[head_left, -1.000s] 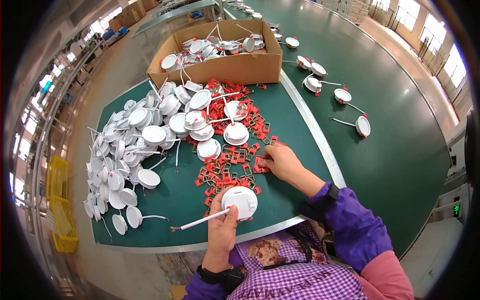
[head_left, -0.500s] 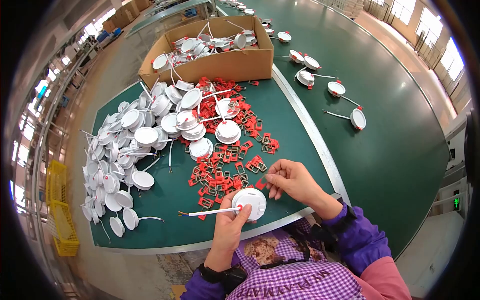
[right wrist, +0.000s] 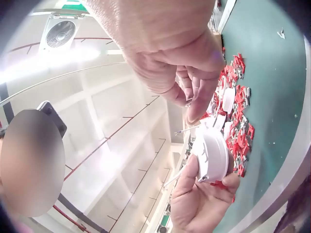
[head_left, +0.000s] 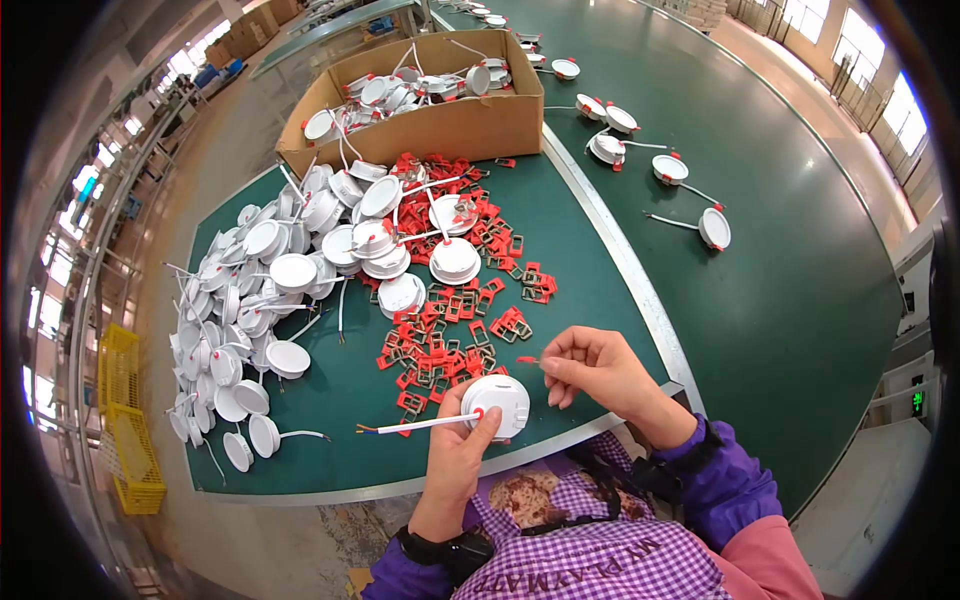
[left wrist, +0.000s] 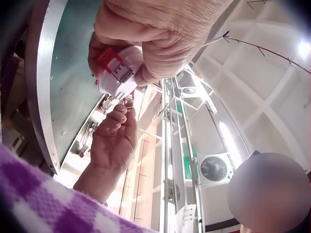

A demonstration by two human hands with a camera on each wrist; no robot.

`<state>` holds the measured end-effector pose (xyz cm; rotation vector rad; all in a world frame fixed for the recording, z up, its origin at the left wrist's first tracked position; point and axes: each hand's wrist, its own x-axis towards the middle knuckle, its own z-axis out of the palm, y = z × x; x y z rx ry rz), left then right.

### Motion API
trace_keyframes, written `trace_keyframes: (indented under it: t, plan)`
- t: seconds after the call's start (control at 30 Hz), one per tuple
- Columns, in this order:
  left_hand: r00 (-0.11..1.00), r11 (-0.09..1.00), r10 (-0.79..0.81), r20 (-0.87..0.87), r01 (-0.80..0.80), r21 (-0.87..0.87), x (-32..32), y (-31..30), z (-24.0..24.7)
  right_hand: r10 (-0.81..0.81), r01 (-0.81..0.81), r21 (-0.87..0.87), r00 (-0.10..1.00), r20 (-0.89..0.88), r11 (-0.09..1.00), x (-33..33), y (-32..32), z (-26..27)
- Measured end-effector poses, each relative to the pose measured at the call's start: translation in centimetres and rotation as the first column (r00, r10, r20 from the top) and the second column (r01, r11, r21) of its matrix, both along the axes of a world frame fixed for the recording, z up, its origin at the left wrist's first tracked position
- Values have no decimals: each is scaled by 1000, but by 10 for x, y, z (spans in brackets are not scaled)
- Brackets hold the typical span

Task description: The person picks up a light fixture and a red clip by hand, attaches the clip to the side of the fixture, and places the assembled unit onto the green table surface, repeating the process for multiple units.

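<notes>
Near the table's front edge the left hand [head_left: 457,462] grips a round white lamp [head_left: 508,402], its thumb over the face beside a white cable [head_left: 415,424]. In the left wrist view a red clip with a spring [left wrist: 114,65] is on that lamp's side. Just right of the lamp, the right hand [head_left: 607,378] pinches a small red clip [head_left: 528,360] between thumb and forefinger, apart from the lamp. A heap of red clips [head_left: 440,360] lies behind the lamp, and many white lamps [head_left: 293,272] are piled on the left.
A cardboard box [head_left: 430,137] holding lamps stands at the back of the green table [head_left: 590,270]. Past a metal rail [head_left: 625,270] on the right, several finished-looking lamps [head_left: 714,229] lie on another green surface [head_left: 800,300]. Yellow crates [head_left: 128,435] stand at the left.
The right hand has come back from the clip heap toward the lamp with a red clip in its fingers. The left hand has moved slightly right with its lamp.
</notes>
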<state>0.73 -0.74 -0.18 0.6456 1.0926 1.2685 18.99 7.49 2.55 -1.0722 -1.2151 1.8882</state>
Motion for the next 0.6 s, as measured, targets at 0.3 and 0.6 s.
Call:
trace_keyframes:
  t: [0.3, 0.6]
  plan:
    - [999, 998, 2, -38, 1, 58, 2, 0, -1, -132, -19, 437, 940, 313, 899, -7, -15, -5]
    - [992, 997, 29, -119, -19, 78, 8, 3, -3, -173, -152, 669, 903, 394, 728, -11, -30, -5]
